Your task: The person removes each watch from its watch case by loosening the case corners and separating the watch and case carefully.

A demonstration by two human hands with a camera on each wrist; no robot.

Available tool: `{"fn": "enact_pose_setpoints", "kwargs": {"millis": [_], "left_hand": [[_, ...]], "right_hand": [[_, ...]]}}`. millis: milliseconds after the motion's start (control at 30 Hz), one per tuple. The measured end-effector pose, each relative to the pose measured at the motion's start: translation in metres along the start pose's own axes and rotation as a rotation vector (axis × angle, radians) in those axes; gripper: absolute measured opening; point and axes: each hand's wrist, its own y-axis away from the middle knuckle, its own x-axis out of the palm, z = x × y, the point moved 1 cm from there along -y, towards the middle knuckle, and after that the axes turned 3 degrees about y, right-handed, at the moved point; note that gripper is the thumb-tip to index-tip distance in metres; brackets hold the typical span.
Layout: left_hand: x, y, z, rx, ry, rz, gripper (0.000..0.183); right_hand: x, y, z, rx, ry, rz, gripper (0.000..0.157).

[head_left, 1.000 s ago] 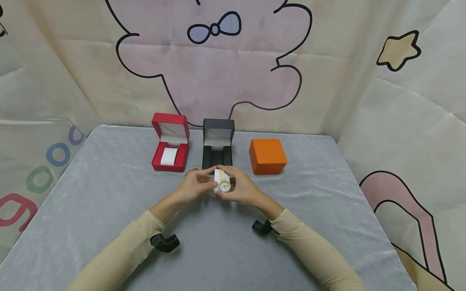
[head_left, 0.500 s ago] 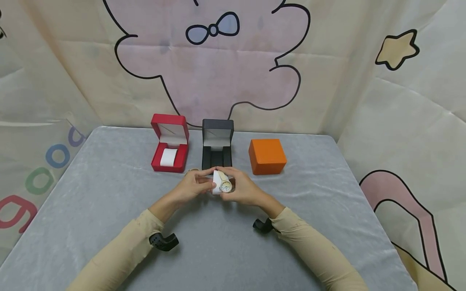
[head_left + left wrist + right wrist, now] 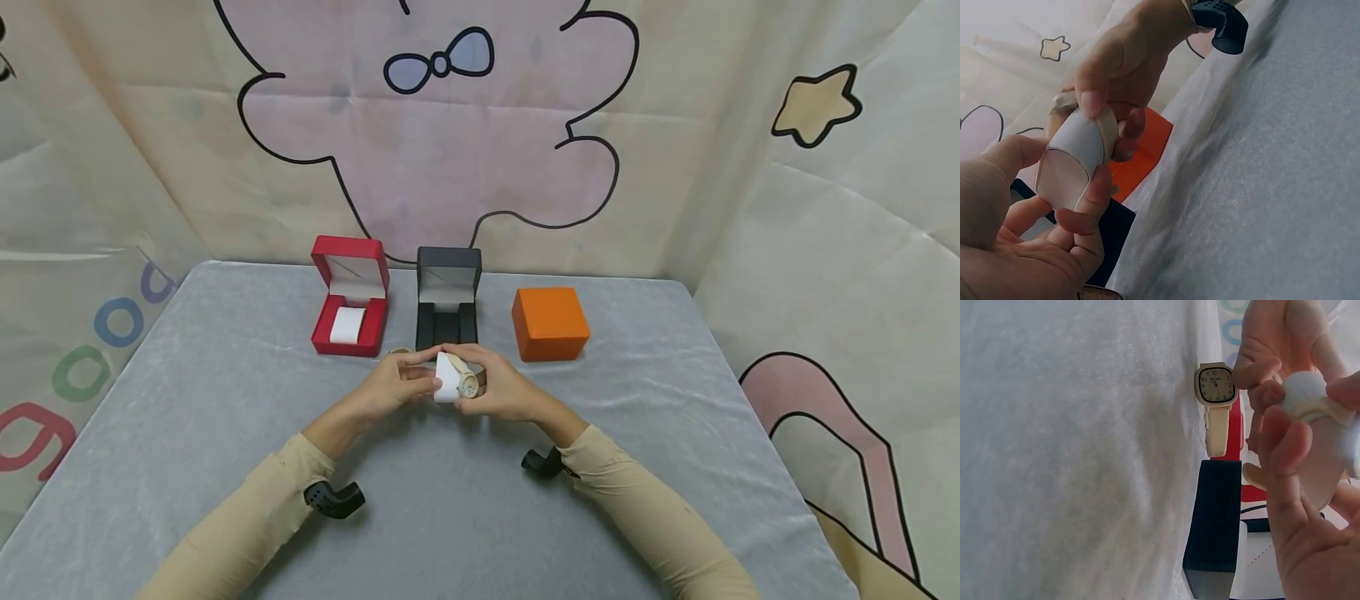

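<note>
Left hand (image 3: 392,387) pinches a white, rounded cushion (image 3: 447,382); right hand (image 3: 504,387) holds a cream-strapped round watch (image 3: 469,385) around it — wrapped, but seemingly not yet fastened; both are before the open black box (image 3: 449,257).

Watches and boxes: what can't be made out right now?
- Time on the held watch: dial too small in the head view; turned away in the left wrist view.
- Second watch: mostly hidden by the left hand in the head view.
- Black box, lower front: covered by the hands in the head view.
- Orange box, inside: head view, hidden by its closed exterior.
</note>
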Motion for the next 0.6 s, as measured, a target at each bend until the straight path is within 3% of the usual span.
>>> {"fn": "enact_pose_setpoints", "kwargs": {"millis": [333,600], "left_hand": [[-0.0064,0.0038,0.0018,0.01,0.032,0.031,0.066],[-0.0073,0.0042,0.0013,0.021,0.118,-0.03,0.067]], "right_hand": [[-0.0025,-0.0011,-0.0008,-0.076,-0.141,0.053,0.091],[-0.0022,-0.0027,0.001,-0.047,-0.377,0.035,0.088]]}}
